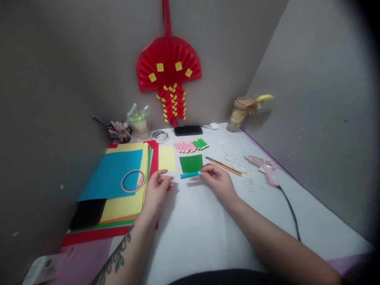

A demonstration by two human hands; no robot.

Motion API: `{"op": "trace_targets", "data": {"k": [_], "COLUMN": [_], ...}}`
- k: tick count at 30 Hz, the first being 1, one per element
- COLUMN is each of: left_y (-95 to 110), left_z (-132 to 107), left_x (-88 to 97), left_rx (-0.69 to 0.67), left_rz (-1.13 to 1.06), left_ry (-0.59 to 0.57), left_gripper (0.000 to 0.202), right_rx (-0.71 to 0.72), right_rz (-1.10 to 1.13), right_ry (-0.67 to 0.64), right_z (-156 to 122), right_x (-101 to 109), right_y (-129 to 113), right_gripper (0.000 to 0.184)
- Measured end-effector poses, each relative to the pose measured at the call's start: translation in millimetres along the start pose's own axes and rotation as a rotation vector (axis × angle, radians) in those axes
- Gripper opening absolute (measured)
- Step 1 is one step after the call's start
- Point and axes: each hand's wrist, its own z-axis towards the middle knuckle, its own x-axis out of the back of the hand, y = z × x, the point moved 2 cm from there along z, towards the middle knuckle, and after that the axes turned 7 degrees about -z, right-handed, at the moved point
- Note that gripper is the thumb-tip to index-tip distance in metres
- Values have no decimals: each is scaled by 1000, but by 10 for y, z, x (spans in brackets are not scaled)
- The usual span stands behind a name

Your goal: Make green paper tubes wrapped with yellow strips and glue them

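My right hand [218, 180] pinches the right end of a small rolled blue paper tube [190, 175] that lies on the white table [202, 233]. My left hand [157, 188] rests beside it at the left, fingers curled loosely, holding nothing that I can see. Just behind the tube lies a green paper rectangle [191, 163], and a yellow paper rectangle [166, 158] lies to its left. Further back sits a row of rolled pink and green paper tubes [191, 145].
A stack of coloured paper sheets [118, 186] with a tape ring [133, 181] lies at the left. Pencils [224, 166] and a pink glue gun [264, 168] with its cord lie at the right. A phone [188, 130], cup [237, 114], pen holder [118, 130] and a red paper fan decoration [169, 69] are at the back.
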Motion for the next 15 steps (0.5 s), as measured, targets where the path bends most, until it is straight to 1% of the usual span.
{"op": "trace_targets", "data": {"k": [1,3,6,8,9,12,15], "left_y": [2,2,-2,-6,-7,-3,-6], "left_z": [0,-28,-104,-142,-151,-151,-136], "left_x": [3,-28,-120,-166,-177,-175,-162], "left_rx": [-5,-10,-20,-6,3,30,54], "left_rz": [-19,-28,5,27,37,54,33], "left_ry": [9,-28,-169,-245,-261,-251,-236], "left_gripper": [39,41,48,45,42,33,31], "right_rx": [-7,-17,-17,0,10,37,88], "right_rz": [20,37,11,-32,-52,-87,-112], "right_ry": [6,-6,-68,-103,-114,-117,-115], "right_z": [7,-1,-41,-69,-80,-100,-110], "right_x": [5,-5,-45,-69,-77,-87,-90], "right_y": [7,6,-22,-40,-44,-45,-47], "right_gripper": [15,15,14,12,12,10,6]}}
